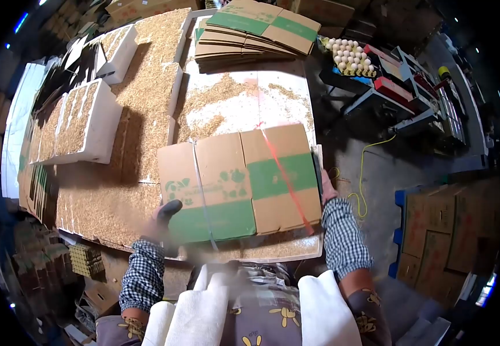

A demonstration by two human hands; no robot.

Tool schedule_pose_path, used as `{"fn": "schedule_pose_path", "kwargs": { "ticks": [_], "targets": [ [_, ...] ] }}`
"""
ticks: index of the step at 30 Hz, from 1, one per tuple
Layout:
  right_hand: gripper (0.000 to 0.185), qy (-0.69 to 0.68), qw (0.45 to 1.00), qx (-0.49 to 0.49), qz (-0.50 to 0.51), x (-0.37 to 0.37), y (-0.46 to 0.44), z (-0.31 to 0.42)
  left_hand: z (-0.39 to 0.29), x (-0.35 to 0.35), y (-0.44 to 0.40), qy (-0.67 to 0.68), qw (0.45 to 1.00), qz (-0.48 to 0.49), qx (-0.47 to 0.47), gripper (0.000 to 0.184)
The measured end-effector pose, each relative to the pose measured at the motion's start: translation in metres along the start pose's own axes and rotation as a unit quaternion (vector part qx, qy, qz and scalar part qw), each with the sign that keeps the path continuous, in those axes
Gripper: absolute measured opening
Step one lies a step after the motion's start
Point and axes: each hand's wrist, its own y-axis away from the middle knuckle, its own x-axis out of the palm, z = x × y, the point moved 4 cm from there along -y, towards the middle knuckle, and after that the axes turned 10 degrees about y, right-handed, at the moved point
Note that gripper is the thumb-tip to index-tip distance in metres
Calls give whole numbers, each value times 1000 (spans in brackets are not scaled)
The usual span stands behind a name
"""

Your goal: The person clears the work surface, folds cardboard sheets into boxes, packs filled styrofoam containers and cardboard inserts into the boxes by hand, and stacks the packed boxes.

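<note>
As we look down, a cardboard bundle [224, 187] with green bands, a pale strap [202, 190] and a red strap [283, 176] is before us, over the near end of a white table [247, 109] strewn with tan flakes; our left hand [162, 218], blurred, thumb raised, is at its left edge; our right hand [327, 187] is against its right edge; whether either grips, we cannot tell; beyond are stacked flat cartons [253, 37]; pale eggs [351, 56] sit far right.
</note>
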Motion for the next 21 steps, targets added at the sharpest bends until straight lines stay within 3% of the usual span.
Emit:
{"fn": "schedule_pose_path", "kwargs": {
  "ticks": [1,3,6,7,9,10,11,12,13,14,16,17,18,20,21],
  "targets": [
    [53,-3,1000,13,14,-1,17,-5,4,-16,1,1,1000,1,3,61],
    [53,13,997,61,52,-13,54,-29,18,-50,5,-173,983,-52,15,57],
    [51,90,989,77,83,-64,45,-74,12,-32,31,-206,977,-37,31,62],
    [52,8,999,44,24,-88,24,-70,33,-64,19,-250,966,-44,41,68],
    [51,-107,991,-84,-17,-126,-44,-62,16,-40,21,-394,893,-133,174,74],
    [52,-30,986,-162,-31,-108,-84,-27,-7,9,31,-472,812,-185,289,76],
    [54,44,969,-238,-57,-88,-122,10,-25,47,34,-552,756,-178,304,81],
    [60,224,925,-285,-113,-45,-134,54,-23,59,28,-576,734,-196,301,89],
    [70,372,875,-243,-192,-26,-170,67,-17,72,21,-612,699,-230,290,96],
    [80,506,797,-198,-265,-5,-205,72,-26,101,23,-683,629,-267,258,100],
    [92,494,796,-198,-288,42,-270,75,-27,98,19,-648,649,-267,296,99],
    [89,542,758,-137,-336,73,-302,74,-29,98,18,-634,660,-262,306,94],
    [79,552,757,-125,-326,130,-303,90,-33,96,17,-619,666,-272,316,88],
    [69,561,728,-328,-221,252,-345,81,-38,91,17,-601,684,-277,306,85],
    [57,545,748,-371,-77,327,-307,83,-42,89,17,-612,685,-285,276,79]
  ]
}}
